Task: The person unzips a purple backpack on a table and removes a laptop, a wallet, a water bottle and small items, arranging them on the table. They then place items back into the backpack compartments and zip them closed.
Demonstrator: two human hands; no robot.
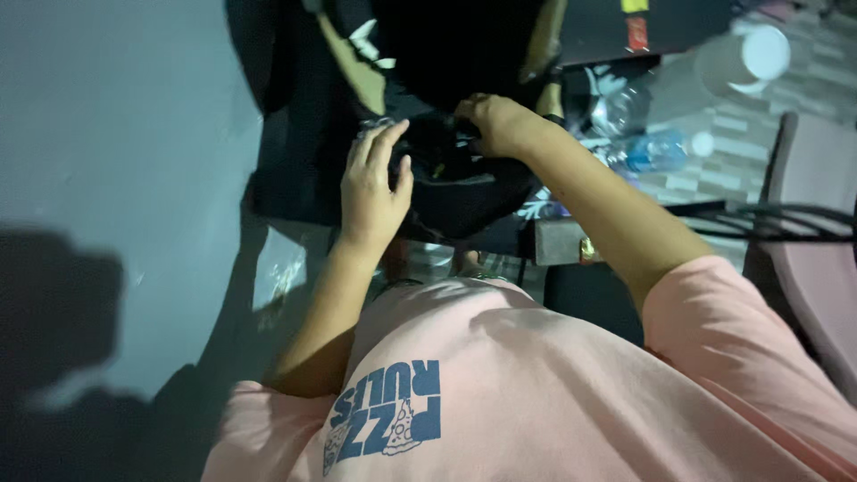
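At the far left a plain grey wall fills the view, with one dark shadow thrown across its lower part. Moving right, the person's pink shirt takes up the bottom of the picture, with one blue printed design on its front, and two bare forearms rise out of it toward a single black bag that sits in the upper middle of the view, just in front of the person's body. The left hand lies flat against the bag's left side, fingers spread and slightly bent, pressing on the dark fabric rather than gripping it. A little to the right and higher, the right hand is curled over the top of the bag, its fingers tucked down into the dark folds; whether they pinch something inside cannot be told, since the fingertips are hidden. The two hands are apart, one on each side of the bag's upper part, both touching it. Above the bag a dark shape with one tan strap or edge runs upward out of view, too dim to name. Right of the right forearm lie two clear plastic bottles, one behind the other, both on their sides on the pale tiled floor. Further up and right stands one white cup, blurred. At the far right edge is one reddish chair with a dark metal frame.
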